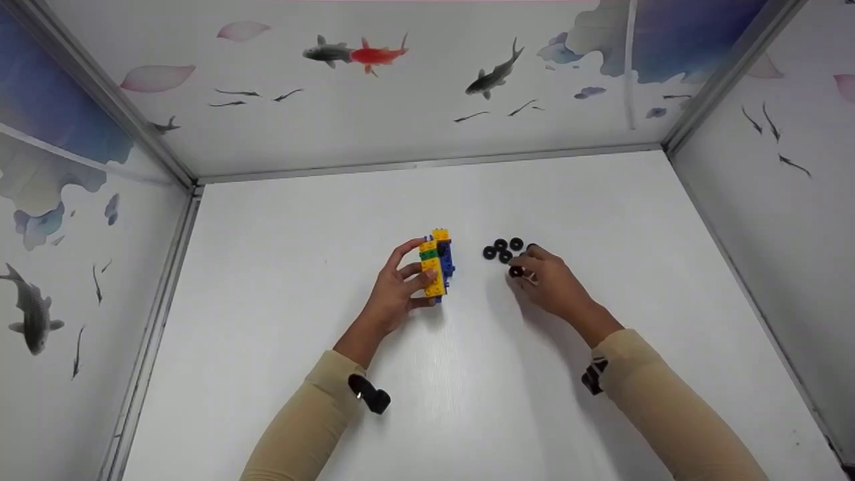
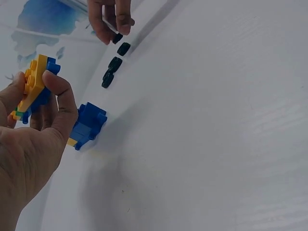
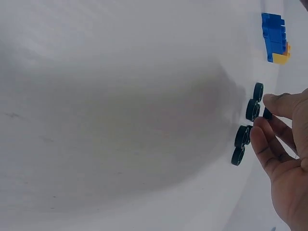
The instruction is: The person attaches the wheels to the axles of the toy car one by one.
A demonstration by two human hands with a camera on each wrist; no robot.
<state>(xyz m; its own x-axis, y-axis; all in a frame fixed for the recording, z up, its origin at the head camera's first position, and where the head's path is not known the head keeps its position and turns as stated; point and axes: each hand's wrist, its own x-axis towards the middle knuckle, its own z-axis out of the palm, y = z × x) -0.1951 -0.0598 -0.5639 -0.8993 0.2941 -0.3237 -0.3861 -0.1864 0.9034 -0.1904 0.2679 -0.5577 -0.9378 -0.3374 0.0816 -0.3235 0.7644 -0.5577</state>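
Note:
My left hand [image 1: 393, 299] holds a toy block build [image 1: 433, 267] of yellow, green and blue bricks above the table, thumb on one side and fingers on the other. In the left wrist view its yellow studded face [image 2: 34, 84] is tilted. Just past it, a second blue and yellow block build [image 2: 90, 122] sits on the table. To the right, my right hand [image 1: 558, 284] pinches a small black toy wheel [image 3: 267, 113] between thumb and fingers, low over the table. Several more black wheels [image 1: 501, 245] lie close beside those fingertips; the hand partly hides some.
The white table [image 1: 320, 220] is enclosed by a back wall [image 1: 414, 113] and side walls printed with fish and petals. A metal strip [image 1: 334, 171] runs along the table's back edge. Dark wrist-worn devices [image 1: 371, 395] sit at both sleeves.

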